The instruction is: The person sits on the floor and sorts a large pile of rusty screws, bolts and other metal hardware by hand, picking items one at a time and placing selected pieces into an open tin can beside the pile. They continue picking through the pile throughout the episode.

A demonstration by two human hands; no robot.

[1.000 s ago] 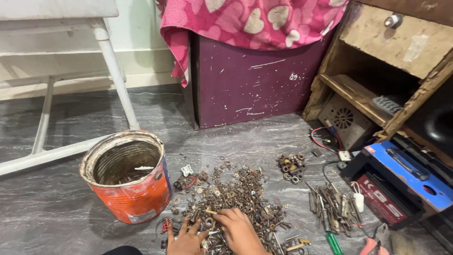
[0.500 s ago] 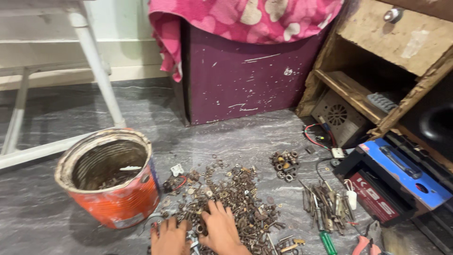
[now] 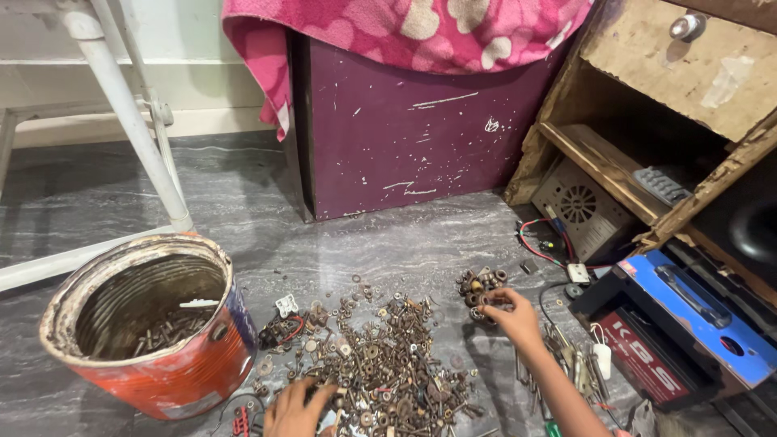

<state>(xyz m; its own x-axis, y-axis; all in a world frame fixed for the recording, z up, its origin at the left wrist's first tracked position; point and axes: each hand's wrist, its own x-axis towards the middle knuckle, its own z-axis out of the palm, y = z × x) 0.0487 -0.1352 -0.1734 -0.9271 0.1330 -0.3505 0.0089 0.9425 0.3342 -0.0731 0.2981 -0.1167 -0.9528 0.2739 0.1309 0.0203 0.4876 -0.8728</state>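
A wide heap of rusty nuts, bolts and washers [image 3: 380, 364] lies on the grey marbled floor. My left hand [image 3: 295, 409] rests at the heap's near left edge, fingers curled down into the pieces. My right hand [image 3: 510, 311] reaches out to a small separate cluster of rusty nuts [image 3: 479, 287] at the right, fingertips touching it. Whether either hand has a piece pinched is hidden by the fingers. A rusty orange tin can [image 3: 154, 332] stands to the left with bolts and a white piece inside.
A purple cabinet [image 3: 405, 129] draped with a pink cloth [image 3: 405, 32] stands behind. A wooden shelf unit [image 3: 631, 162] is at right, with a blue box [image 3: 696, 316], wires [image 3: 546, 243] and hand tools [image 3: 579, 364] before it. A white frame leg [image 3: 129, 113] stands at left.
My right hand has left the big heap and stretched right to the small cluster of nuts. The view has shifted, so the can sits further left. My left hand stays on the heap.
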